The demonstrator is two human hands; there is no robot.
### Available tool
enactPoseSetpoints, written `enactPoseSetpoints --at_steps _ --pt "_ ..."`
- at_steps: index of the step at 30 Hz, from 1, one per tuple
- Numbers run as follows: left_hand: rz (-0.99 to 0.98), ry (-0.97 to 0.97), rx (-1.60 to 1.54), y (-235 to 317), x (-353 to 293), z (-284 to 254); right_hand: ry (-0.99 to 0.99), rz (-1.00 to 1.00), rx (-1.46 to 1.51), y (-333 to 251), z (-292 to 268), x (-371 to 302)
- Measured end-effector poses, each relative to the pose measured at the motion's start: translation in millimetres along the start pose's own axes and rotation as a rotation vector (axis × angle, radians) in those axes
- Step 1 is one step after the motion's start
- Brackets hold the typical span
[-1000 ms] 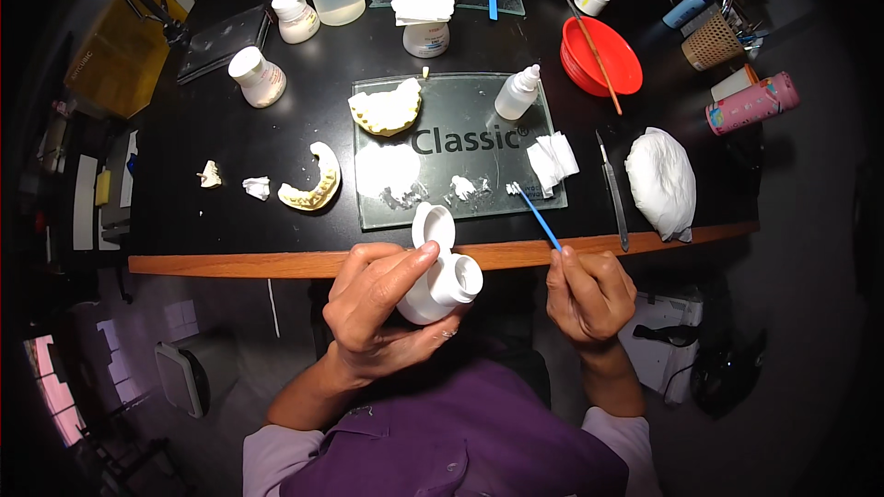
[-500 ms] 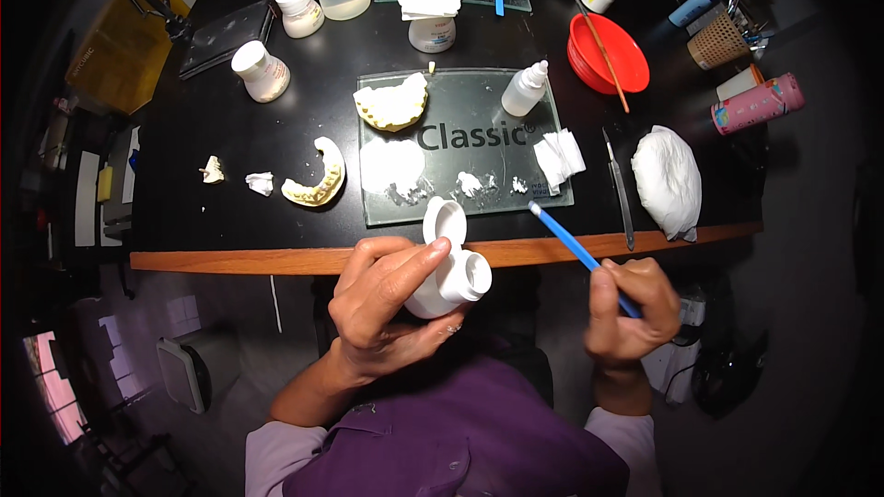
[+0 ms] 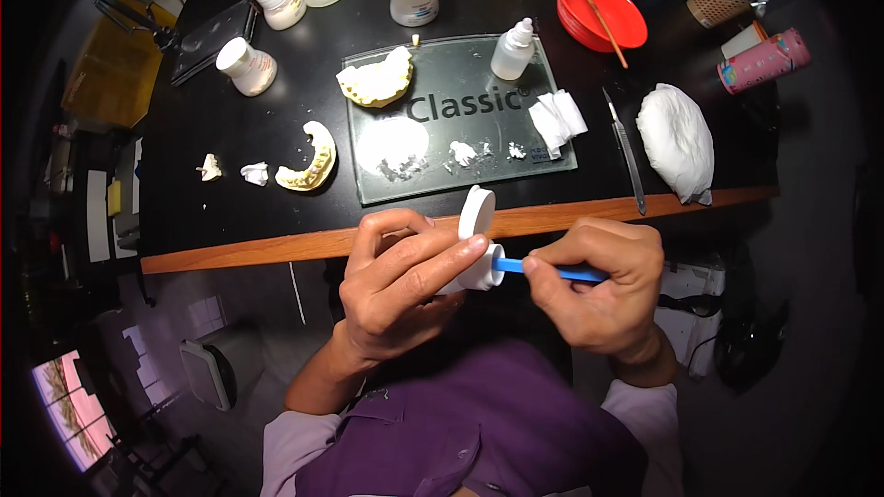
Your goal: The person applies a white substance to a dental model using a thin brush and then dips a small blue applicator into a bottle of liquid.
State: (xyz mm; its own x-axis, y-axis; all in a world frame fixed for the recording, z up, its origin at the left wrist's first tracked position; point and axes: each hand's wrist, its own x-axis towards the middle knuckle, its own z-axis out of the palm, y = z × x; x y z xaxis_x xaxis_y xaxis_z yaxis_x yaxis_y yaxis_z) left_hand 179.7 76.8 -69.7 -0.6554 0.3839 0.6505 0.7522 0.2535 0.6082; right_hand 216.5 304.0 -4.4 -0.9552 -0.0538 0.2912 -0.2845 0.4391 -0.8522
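Observation:
In front of the table edge, my left hand (image 3: 391,281) is closed around a small white bottle (image 3: 482,274), its round lid (image 3: 476,212) flipped up. The bottle is tilted, mouth to the right. My right hand (image 3: 603,290) pinches a blue plastic spatula (image 3: 512,266), whose tip is hidden inside the bottle's mouth. Beyond the hands lies a glass slab (image 3: 433,182) bearing small heaps of white powder (image 3: 463,155). A cream dental cast (image 3: 378,80), a dropper bottle (image 3: 513,51) and a folded white tissue (image 3: 558,121) rest on the slab.
A horseshoe-shaped dental cast (image 3: 318,161) lies left of the slab. To its right are a metal knife (image 3: 626,152) and a white bag (image 3: 677,143). Farther back stand a red bowl (image 3: 612,14), a pink bottle (image 3: 764,62) and white-capped jars (image 3: 247,67).
My right hand has brought the blue spatula from near the slab's front edge into the bottle's mouth. My left hand and the bottle have shifted slightly right. The whole view has tilted a little.

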Motion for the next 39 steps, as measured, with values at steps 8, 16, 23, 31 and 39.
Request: enactPoseSetpoints --at_steps 8,16,23,31,39 --pt "-0.014 0.076 -0.009 -2 -3 1 0.089 0.185 0.208 11 -21 -10" --pt "-0.077 0.113 -0.050 0 1 0 0.179 0.170 0.249 17 -30 -15" --pt "-0.022 0.088 0.013 -2 -10 -4 0.401 -0.152 -0.317 52 -3 -20" --pt "-0.218 0.176 -0.226 7 -15 -7 0.316 -0.564 -0.645 81 8 -28" --pt "-0.287 0.130 -0.383 10 -19 -13 0.343 -0.568 -0.635 82 10 -32"
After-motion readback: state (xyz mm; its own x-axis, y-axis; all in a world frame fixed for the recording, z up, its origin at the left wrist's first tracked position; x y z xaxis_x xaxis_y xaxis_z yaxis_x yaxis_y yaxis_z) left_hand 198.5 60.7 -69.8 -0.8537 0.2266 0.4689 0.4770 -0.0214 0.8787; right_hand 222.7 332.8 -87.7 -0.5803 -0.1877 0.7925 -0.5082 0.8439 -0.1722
